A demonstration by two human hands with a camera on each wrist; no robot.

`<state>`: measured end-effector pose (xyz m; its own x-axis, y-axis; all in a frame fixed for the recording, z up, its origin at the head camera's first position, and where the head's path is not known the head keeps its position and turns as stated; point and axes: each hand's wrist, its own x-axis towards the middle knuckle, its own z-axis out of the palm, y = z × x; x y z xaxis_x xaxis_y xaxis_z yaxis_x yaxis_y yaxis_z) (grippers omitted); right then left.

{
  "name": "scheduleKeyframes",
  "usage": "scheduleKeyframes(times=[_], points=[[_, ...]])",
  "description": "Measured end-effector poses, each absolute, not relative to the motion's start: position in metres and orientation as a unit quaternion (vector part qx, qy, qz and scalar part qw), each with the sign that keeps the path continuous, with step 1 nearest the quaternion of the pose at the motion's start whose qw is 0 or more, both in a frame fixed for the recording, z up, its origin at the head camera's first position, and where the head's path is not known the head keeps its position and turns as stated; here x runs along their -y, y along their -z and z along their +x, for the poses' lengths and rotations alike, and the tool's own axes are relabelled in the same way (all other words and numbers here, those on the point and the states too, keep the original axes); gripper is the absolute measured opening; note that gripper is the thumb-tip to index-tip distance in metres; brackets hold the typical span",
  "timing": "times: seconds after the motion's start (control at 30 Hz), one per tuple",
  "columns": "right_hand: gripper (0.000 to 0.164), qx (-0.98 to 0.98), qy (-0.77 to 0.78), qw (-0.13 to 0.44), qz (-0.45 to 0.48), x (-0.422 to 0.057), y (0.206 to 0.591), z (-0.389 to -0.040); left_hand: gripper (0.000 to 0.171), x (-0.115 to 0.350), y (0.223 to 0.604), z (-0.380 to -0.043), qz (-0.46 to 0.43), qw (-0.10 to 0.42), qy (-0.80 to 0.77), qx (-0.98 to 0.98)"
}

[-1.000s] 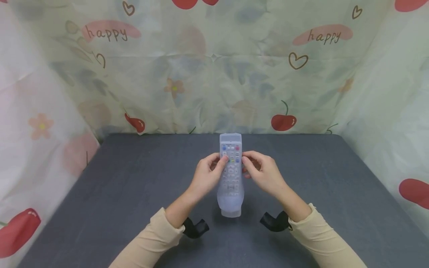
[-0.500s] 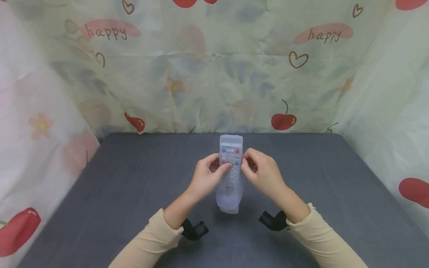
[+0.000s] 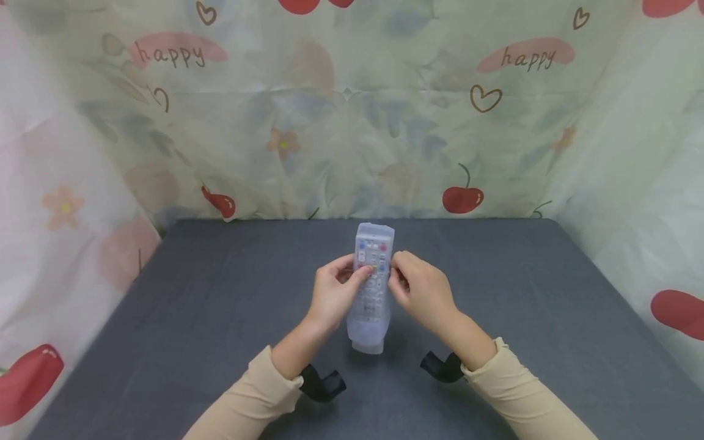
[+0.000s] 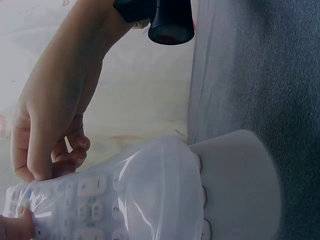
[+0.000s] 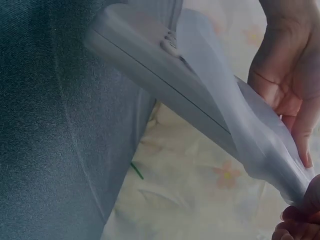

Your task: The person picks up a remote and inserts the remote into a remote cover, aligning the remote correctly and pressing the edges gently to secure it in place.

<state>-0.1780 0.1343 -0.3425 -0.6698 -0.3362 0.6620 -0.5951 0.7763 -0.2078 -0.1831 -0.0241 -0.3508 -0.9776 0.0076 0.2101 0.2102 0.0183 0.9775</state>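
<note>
The remote (image 4: 242, 190) is held up above the table (image 3: 231, 305), its near end sticking out of a cloudy plastic cover (image 4: 160, 185). At the remote's left side, the left hand (image 3: 332, 293) grips it, thumb across its front. At its right side, the right hand (image 3: 425, 286), fingers curled, seems to pinch the cover's edge; the fingertips are partly hidden.

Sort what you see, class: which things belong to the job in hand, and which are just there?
Job: remote, cover, left grip, right grip.
Just there: table, curtain, black wrist pieces.
</note>
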Motion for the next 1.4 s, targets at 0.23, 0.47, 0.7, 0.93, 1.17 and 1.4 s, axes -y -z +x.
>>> scheduleKeyframes(times=[0.23, 0.47, 0.7, 0.93, 1.17, 1.4], points=[[0.013, 0.886, -0.191, 0.337, 0.255, -0.134, 0.346, -0.176, 0.028, 0.021, 0.347, -0.179, -0.051, 0.067, 0.709, 0.7], [0.008, 0.88, -0.228, 0.337, 0.246, -0.132, 0.356, -0.176, 0.03, 0.022, 0.347, -0.18, -0.051, 0.053, 0.703, 0.707], [0.017, 0.888, -0.325, 0.243, 0.218, -0.126, 0.364, -0.169, 0.027, 0.023, 0.351, -0.183, -0.063, 0.086, 0.678, 0.727], [0.046, 0.845, -0.469, 0.135, 0.219, -0.12, 0.369, -0.169, 0.025, 0.019, 0.35, -0.185, -0.071, 0.111, 0.677, 0.724], [0.043, 0.807, -0.544, 0.112, 0.201, -0.121, 0.374, -0.177, 0.027, 0.02, 0.348, -0.183, -0.086, 0.097, 0.647, 0.752], [0.042, 0.787, -0.582, 0.074, 0.193, -0.125, 0.371, -0.179, 0.026, 0.031, 0.344, -0.186, -0.091, 0.102, 0.647, 0.75]])
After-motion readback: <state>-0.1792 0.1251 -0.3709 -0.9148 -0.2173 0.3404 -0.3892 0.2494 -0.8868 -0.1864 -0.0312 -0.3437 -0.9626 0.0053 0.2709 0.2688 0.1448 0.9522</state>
